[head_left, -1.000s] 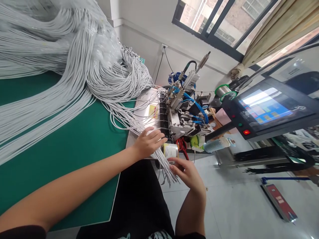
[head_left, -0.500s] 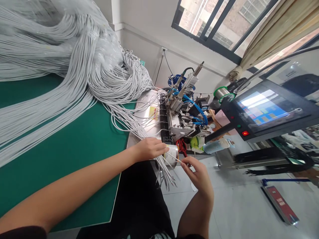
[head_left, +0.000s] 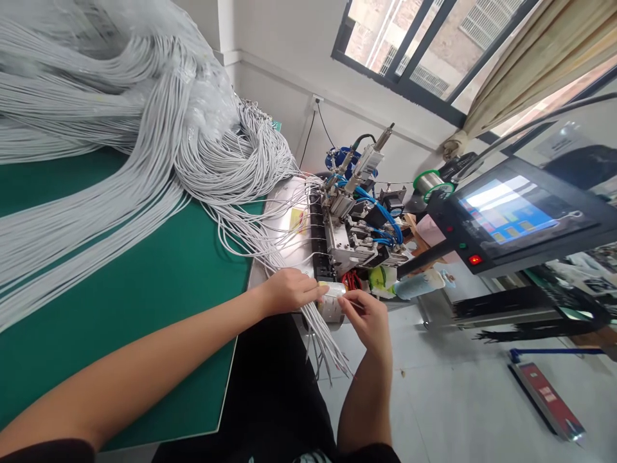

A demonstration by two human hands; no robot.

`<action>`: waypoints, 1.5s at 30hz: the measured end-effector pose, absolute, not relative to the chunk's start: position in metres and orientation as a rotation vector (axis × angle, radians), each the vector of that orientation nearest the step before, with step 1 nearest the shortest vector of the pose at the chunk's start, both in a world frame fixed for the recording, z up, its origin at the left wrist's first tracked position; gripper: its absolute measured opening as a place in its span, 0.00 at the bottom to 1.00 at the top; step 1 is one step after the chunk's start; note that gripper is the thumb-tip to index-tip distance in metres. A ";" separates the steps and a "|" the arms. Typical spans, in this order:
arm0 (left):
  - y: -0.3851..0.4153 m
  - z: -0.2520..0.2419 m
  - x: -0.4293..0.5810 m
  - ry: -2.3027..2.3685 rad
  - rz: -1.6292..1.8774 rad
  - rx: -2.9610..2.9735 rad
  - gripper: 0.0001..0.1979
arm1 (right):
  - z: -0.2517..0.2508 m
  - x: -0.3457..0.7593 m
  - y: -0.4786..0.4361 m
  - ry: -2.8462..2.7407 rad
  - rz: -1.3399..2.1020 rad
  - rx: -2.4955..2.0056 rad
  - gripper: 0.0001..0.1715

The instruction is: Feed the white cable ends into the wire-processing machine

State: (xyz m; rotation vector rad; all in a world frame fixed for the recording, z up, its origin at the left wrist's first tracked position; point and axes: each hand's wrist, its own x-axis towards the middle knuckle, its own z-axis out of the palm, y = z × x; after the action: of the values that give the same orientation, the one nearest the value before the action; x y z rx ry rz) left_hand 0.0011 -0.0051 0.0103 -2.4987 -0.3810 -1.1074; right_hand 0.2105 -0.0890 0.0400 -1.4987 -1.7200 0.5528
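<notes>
Cable strand (head_left: pixel 339 294), thin and white, runs between 2 hands just over the near edge of the desk (head_left: pixel 168 289), in front of a small white tub (head_left: pixel 332 307). The left hand (head_left: pixel 289 290) has thumb and forefinger closed on it. The right hand (head_left: pixel 369 318) has its fingers curled shut on the other stretch, though the exact pinch is hard to see. Below them a sheaf of like cable ends (head_left: pixel 330 347) hangs off the edge. I'd judge the strand light, limp and a bit slick, best held close to its tip, where the bared end could bend. Behind stand a small machine (head_left: pixel 354 228) with blue hoses, red scissors (head_left: pixel 351 280), a touchscreen (head_left: pixel 511 209) and a great heap of cables (head_left: pixel 144 128).
</notes>
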 end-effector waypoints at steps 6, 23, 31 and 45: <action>-0.006 0.011 0.002 -0.443 -1.051 -2.553 0.09 | 0.024 0.235 -0.084 -1.337 0.640 -1.464 0.13; -0.007 0.008 0.004 -0.697 -0.910 -2.670 0.11 | 0.005 0.210 -0.056 -0.957 0.769 -1.297 0.21; -0.008 0.012 0.004 -0.832 -0.830 -2.688 0.10 | -0.001 0.224 -0.051 -0.995 0.952 -1.347 0.21; -0.008 0.009 0.005 -0.921 -0.716 -2.705 0.17 | 0.002 0.231 -0.027 -1.435 0.687 -1.556 0.15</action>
State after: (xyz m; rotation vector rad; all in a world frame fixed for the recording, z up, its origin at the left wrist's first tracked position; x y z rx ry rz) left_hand 0.0050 -0.0078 0.0095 -2.7047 -0.9209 -0.7163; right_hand 0.2309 -0.0265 0.0017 -1.5557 -1.4346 0.6869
